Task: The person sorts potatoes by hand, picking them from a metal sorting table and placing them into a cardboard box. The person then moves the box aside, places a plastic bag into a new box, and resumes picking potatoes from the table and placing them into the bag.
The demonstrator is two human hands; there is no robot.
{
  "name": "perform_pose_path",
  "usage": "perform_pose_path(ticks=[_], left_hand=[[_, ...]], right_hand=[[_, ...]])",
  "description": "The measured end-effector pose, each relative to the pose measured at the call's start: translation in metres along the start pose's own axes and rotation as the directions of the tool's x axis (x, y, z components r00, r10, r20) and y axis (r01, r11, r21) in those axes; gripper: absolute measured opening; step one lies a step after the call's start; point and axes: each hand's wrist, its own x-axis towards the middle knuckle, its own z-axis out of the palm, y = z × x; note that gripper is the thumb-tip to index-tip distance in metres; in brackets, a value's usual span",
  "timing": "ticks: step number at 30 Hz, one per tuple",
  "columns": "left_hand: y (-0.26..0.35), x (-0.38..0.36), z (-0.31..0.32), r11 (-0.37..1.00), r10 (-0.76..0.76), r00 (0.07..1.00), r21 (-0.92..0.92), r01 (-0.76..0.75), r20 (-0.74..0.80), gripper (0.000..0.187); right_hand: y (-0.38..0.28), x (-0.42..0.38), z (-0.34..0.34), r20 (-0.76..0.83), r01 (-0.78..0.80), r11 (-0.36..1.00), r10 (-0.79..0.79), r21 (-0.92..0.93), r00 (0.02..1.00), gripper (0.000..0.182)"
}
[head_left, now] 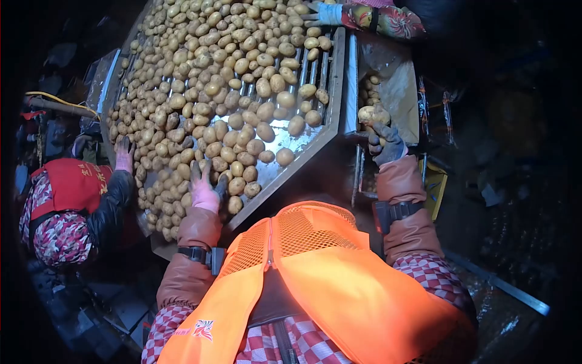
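My left hand [207,188], in a pink and grey glove, lies among the potatoes [200,130] near the front edge of the sorting table. Its fingers are spread, some resting against potatoes. Out to the right, my right hand [388,144] wears a dark grey glove and has its fingers curled at a large potato [373,115]. That potato is over the near end of a side chute [397,91], where smaller potatoes [370,90] lie. Part of my right hand's grip is hidden from above.
Metal rollers [312,76] show between potatoes at the table's upper right; a raised metal rim [303,155] borders it. One co-worker's gloved hand [124,155] touches potatoes at left, and another's blue-gloved hand [325,13] reaches in at top. A yellow container [435,185] stands at right.
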Motion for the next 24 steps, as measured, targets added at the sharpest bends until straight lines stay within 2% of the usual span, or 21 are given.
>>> perform_pose_path(ticks=[1,3,4,6,7,10,13,15,16,17,21,23,24], left_hand=[[-0.006,-0.001,0.000,1.000,0.015,1.000,-0.007,-0.015,0.007,0.073],[-0.009,-0.003,-0.008,0.999,0.008,0.998,-0.036,-0.006,0.061,0.070],[-0.014,-0.005,-0.005,0.999,0.045,0.999,-0.028,-0.044,0.029,0.070],[-0.013,-0.011,-0.003,0.994,0.108,0.994,0.007,-0.107,-0.015,0.069],[-0.013,-0.011,0.000,0.993,0.121,0.992,0.013,-0.121,-0.032,0.069],[-0.014,-0.012,0.004,0.989,0.139,0.988,0.052,-0.136,-0.065,0.069],[-0.012,-0.013,0.003,0.987,0.137,0.988,0.093,-0.131,-0.065,0.070],[-0.014,-0.014,0.006,0.982,0.174,0.979,0.092,-0.165,-0.101,0.070],[-0.015,-0.013,0.008,0.980,0.187,0.976,0.093,-0.177,-0.115,0.071],[-0.015,-0.013,0.007,0.978,0.199,0.972,0.095,-0.188,-0.128,0.071],[-0.008,-0.012,0.000,0.978,0.182,0.978,0.120,-0.170,-0.097,0.071],[-0.007,-0.013,-0.001,0.977,0.206,0.970,0.086,-0.196,-0.126,0.070],[-0.007,-0.013,0.001,0.978,0.201,0.971,0.075,-0.193,-0.127,0.069]], right_hand=[[0.001,0.002,-0.009,0.009,-0.041,0.999,0.042,-0.017,0.999,0.036],[-0.004,-0.001,-0.036,0.044,-0.237,0.971,0.236,0.039,0.971,0.033],[-0.006,-0.010,-0.045,0.037,-0.258,0.965,0.256,0.050,0.966,0.026],[-0.031,-0.049,-0.014,-0.097,-0.268,0.950,0.255,-0.160,0.962,0.023],[-0.033,-0.056,-0.014,-0.076,-0.212,0.935,0.199,-0.285,0.977,0.024],[-0.033,-0.061,-0.035,-0.321,-0.291,0.875,0.168,-0.386,0.932,0.026],[-0.058,-0.044,-0.066,-0.450,-0.359,0.922,0.262,-0.144,0.854,0.033],[-0.079,-0.025,-0.094,-0.487,-0.141,0.986,0.081,-0.089,0.870,0.035],[-0.097,-0.013,-0.119,-0.381,-0.065,0.988,0.116,0.142,0.917,0.035],[-0.110,-0.002,-0.141,-0.267,-0.012,0.928,0.120,0.373,0.956,0.036],[-0.099,0.023,-0.152,-0.383,0.134,0.902,0.037,0.410,0.923,0.038],[-0.079,0.026,-0.115,-0.456,0.154,0.902,0.052,0.403,0.889,0.040],[-0.057,0.037,-0.125,-0.379,0.113,0.896,0.065,0.429,0.923,0.037]])
